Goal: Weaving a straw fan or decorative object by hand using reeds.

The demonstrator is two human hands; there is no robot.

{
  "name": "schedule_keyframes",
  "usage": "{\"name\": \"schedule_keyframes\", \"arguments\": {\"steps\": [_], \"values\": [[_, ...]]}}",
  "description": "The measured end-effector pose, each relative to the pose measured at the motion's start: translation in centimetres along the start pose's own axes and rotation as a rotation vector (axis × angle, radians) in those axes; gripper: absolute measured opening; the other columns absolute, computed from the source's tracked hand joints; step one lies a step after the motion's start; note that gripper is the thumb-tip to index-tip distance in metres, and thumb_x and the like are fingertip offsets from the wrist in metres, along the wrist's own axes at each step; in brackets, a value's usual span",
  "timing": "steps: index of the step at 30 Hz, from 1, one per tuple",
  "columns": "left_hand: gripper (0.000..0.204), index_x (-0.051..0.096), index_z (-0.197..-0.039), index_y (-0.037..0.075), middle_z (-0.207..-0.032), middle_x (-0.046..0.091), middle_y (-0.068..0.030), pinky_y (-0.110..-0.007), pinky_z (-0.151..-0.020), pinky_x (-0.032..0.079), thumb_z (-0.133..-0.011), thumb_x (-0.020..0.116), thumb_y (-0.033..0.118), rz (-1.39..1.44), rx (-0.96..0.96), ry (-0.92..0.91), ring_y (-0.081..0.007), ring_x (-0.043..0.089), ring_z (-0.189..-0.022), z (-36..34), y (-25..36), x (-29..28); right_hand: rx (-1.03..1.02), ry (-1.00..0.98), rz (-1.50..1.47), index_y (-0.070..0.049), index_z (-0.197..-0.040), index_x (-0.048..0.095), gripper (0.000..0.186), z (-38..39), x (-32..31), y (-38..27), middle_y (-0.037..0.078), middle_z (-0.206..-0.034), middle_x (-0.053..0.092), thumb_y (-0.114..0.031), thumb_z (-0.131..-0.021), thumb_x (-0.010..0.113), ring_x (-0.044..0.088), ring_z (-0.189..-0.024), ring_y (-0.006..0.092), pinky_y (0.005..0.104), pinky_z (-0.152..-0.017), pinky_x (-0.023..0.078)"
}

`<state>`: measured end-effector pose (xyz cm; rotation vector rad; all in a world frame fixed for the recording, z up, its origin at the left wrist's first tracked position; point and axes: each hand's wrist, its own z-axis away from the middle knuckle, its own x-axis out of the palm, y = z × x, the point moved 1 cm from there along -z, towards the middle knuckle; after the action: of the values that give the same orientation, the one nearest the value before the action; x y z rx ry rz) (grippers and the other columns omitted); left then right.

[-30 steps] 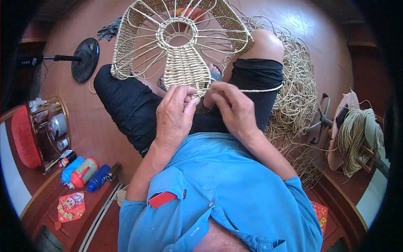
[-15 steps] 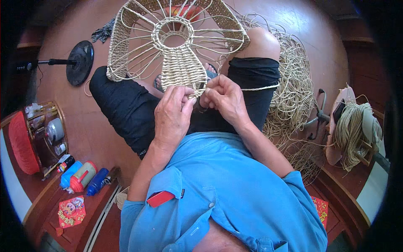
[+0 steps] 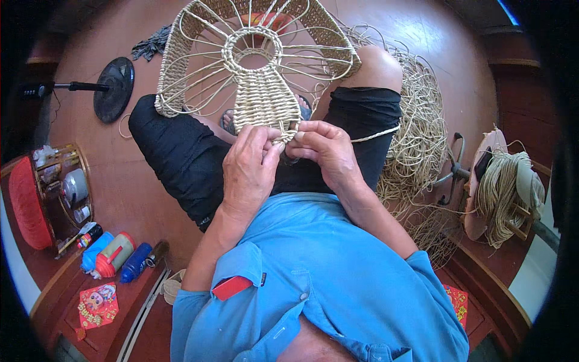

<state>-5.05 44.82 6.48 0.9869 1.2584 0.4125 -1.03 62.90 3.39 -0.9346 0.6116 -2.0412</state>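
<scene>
In the head view, the only one I have, I find the basket (image 3: pixel 172 75) spread over the lap and beyond the knees, its woven panel (image 3: pixel 265 99) reaching back from the ring (image 3: pixel 277 51) towards the two hands. My left hand (image 3: pixel 248 158) is closed in a pinch, thumb and fingertips bearing on the panel's near edge. My right hand (image 3: pixel 330 151) sits just beside it, thumb and forefinger nearly together at the edge's right corner, the palm loosely curled; whether those tips grip a strand or merely touch the weave, I cannot tell from here. A cord (image 3: pixel 377 134) runs out from beneath the right hand over the dark trouser leg towards the loose pile (image 3: pixel 422 108). I judge the basket light for its spread, springy rather than rigid, and dry enough to grip without slipping. The tight weave should take a firm pinch; the bare spokes (image 3: pixel 301 46) look likelier to bend or spread, so I would take hold on the panel's edge or the ring. The cord looks supple, best pinched close to the weave.
</scene>
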Motion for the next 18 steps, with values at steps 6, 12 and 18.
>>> {"name": "schedule_keyframes", "arguments": {"steps": [6,12,18], "values": [[0.019,0.071,-0.113,-0.001,-0.098,0.068,-0.0104,-0.031,-0.070,0.060,-0.094,0.074,-0.001,0.016,0.013,0.003,-0.0180,0.076,-0.082,0.0,-0.1,0.1,0.084,-0.003,-0.222,0.002,-0.117,0.072,0.020,0.2,0.3,0.3,0.012,-0.110,0.077,-0.012,-0.103,0.073,0.076,-0.098,0.0175,0.0336,-0.093,0.064],[0.018,0.071,-0.112,-0.001,-0.097,0.069,-0.0106,-0.032,-0.072,0.060,-0.094,0.074,-0.001,0.012,0.017,0.007,-0.0181,0.075,-0.079,0.0,-0.1,0.2,0.060,0.006,-0.203,-0.004,-0.125,0.064,0.023,-0.1,0.3,0.8,0.010,-0.118,0.073,-0.009,-0.104,0.071,0.073,-0.108,0.0178,0.0358,-0.102,0.061],[0.018,0.071,-0.111,0.000,-0.097,0.069,-0.0101,-0.032,-0.072,0.059,-0.093,0.074,0.000,-0.002,-0.003,0.008,-0.0175,0.075,-0.078,0.0,0.2,0.1,0.005,-0.153,-0.282,-0.008,-0.136,0.054,0.034,-0.8,0.2,1.3,0.006,-0.122,0.070,-0.005,-0.103,0.064,0.068,-0.111,0.0137,0.0295,-0.090,0.056]]}}
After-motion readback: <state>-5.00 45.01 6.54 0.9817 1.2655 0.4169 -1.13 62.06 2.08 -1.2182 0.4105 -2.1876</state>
